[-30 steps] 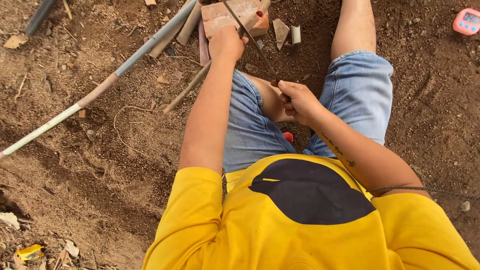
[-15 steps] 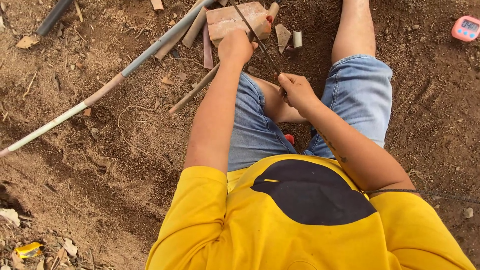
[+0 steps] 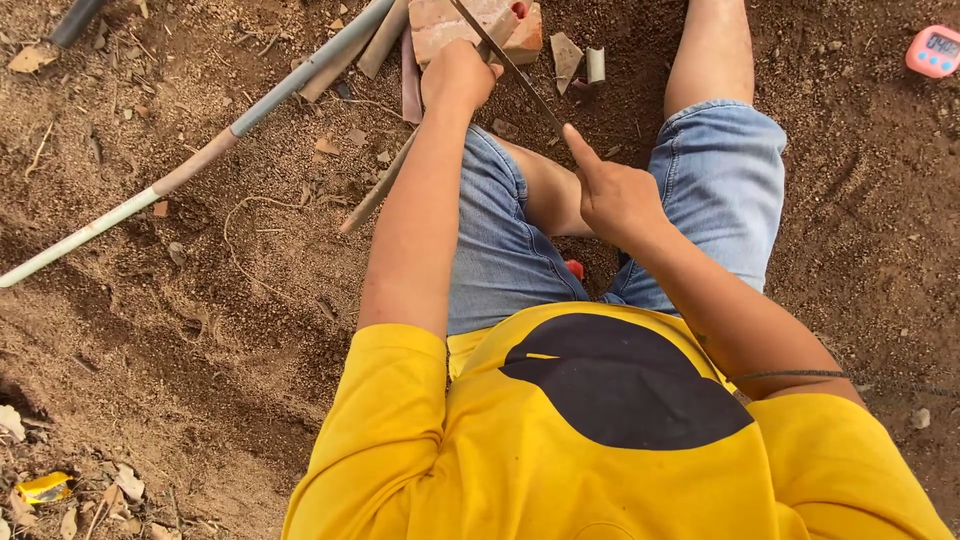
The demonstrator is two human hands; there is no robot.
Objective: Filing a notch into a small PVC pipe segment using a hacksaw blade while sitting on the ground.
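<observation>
Bare brown dirt ground (image 3: 200, 330) fills the view, strewn with small stones and dry scraps. A person in a yellow shirt and denim shorts sits on it, legs spread. A thin saw blade (image 3: 515, 75) runs slantwise from the top edge down toward the lap, crossing a red brick (image 3: 445, 18) that lies on the ground in front of the knees. The right hand (image 3: 615, 195) is clenched on the blade's near end, forefinger stretched along it. The left hand (image 3: 458, 75) is closed, pressing down on a thin pipe (image 3: 378, 188) just beside the brick; the pipe slants away to the lower left. Past the brick lie short cut pipe pieces (image 3: 594, 66). A long grey pipe (image 3: 190, 165) stretches across the dirt to the left. A pink timer (image 3: 932, 50) sits well apart at the upper right, and a yellow scrap (image 3: 42, 488) lies at the lower left.
</observation>
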